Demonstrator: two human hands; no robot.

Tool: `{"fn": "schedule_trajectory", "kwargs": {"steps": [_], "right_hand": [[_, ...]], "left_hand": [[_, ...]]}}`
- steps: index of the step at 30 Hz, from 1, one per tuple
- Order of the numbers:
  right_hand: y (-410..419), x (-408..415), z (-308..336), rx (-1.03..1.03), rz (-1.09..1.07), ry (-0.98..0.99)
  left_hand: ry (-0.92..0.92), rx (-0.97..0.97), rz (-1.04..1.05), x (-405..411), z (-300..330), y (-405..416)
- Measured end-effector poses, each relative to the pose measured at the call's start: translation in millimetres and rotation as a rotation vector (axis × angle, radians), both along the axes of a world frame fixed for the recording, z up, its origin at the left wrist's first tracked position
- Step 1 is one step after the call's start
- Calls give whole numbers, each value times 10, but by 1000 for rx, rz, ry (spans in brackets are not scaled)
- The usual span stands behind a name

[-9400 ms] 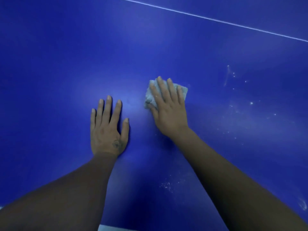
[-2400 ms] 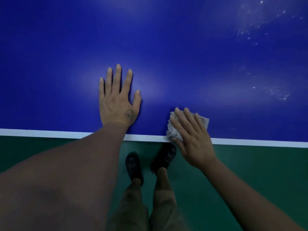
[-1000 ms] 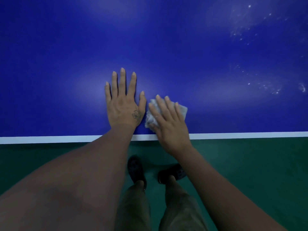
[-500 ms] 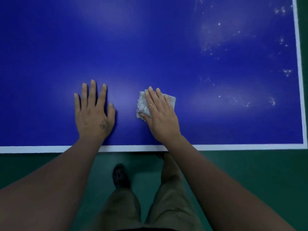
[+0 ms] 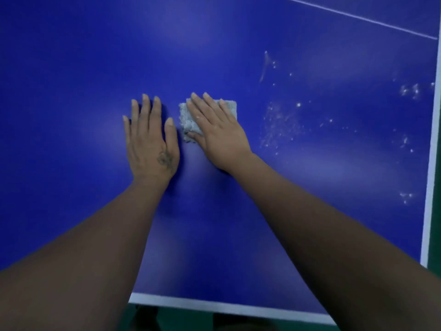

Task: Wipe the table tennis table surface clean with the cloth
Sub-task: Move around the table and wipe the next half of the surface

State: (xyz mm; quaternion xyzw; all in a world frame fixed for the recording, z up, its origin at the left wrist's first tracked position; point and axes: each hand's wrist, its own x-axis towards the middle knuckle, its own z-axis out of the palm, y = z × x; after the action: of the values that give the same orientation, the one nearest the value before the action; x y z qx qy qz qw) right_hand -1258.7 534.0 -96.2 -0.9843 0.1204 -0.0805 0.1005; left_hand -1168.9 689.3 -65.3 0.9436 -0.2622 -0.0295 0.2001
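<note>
Cloth [image 5: 188, 118] lies folded on the blue table [image 5: 71, 68], mostly hidden under the right hand [image 5: 219, 137], whose straight fingers press it flat. Just left, the left hand [image 5: 150, 144] rests palm-down, fingers slightly spread. White specks [image 5: 279, 125] scatter to the right; no writing shows.

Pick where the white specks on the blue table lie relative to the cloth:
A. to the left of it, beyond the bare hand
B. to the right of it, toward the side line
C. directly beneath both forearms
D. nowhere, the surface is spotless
B: the white specks dot the table to the right of the cloth under the right hand, toward the white side line.
</note>
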Motion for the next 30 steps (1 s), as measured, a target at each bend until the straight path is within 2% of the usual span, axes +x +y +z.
{"fn": "schedule_trajectory", "kwargs": {"steps": [2,7,12,17,21,26,30], "right_hand": [[-341,216,-3,9,-2,-4],[-1068,820,66,31,-8,-8],[-1752,1292,197,33,14,174],[-2355,1176,287,85,-164,174],[-2099,618,215,61,-224,93],[-1297,-241,136,49,-139,6],[-1451,-156,143,-2,-107,16]], "left_hand": [[10,-7,64,89,-25,-315],[-82,226,124,55,-140,-562],[-95,229,119,69,-164,-568],[-90,238,117,87,-161,-588],[-88,240,116,81,-174,-596],[-81,229,105,85,-154,-609],[-79,249,105,64,-145,-596]]}}
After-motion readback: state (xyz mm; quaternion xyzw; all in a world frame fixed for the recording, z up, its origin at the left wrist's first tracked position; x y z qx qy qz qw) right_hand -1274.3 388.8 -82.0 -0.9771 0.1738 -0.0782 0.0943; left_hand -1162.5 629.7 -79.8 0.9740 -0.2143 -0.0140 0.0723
